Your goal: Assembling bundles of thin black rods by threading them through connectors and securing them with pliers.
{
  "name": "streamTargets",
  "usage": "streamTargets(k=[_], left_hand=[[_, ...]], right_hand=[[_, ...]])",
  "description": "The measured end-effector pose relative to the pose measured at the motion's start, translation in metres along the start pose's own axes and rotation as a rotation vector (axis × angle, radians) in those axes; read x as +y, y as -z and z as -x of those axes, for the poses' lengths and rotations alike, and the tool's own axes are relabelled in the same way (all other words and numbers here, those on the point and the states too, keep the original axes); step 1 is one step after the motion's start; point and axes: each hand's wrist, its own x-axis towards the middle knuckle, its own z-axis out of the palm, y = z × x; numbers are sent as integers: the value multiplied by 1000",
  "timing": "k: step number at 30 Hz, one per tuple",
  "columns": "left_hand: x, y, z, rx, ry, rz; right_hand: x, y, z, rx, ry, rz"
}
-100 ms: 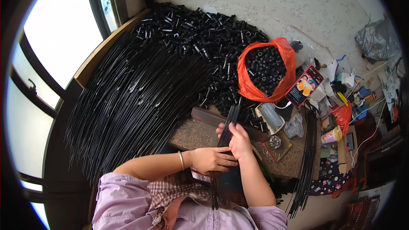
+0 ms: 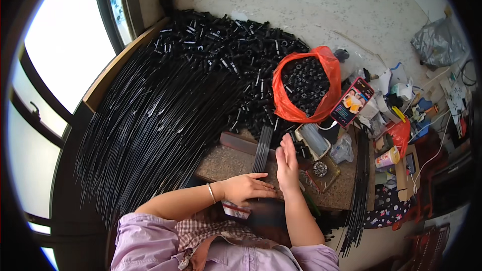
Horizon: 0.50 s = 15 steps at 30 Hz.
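Your hands squaring a bundle of black rods on the stone slab.

Your left hand (image 2: 246,188) is pressing flat; your right hand (image 2: 287,163), gripping a moment ago, is now opening against the rod bundle (image 2: 262,155). Beyond, an orange bag (image 2: 286,108).

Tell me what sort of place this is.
Probably a small home workshop for piecework assembly. A big heap of long black rods covers the floor, an orange bag holds small black parts, and both hands, left hand and right hand, press a bundle of rods on a stone slab.
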Motion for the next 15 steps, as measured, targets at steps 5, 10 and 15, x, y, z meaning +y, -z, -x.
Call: streamTargets(k=[5,10,15], left_hand=[[6,4,-5,-102,20,86],[34,0,-18,167,58,153],[55,-1,-26,110,110,246]], right_hand=[[-20,3,51,-523,288,641],[-30,-17,82,50,401,712],[-72,-24,108,-212,567,623]])
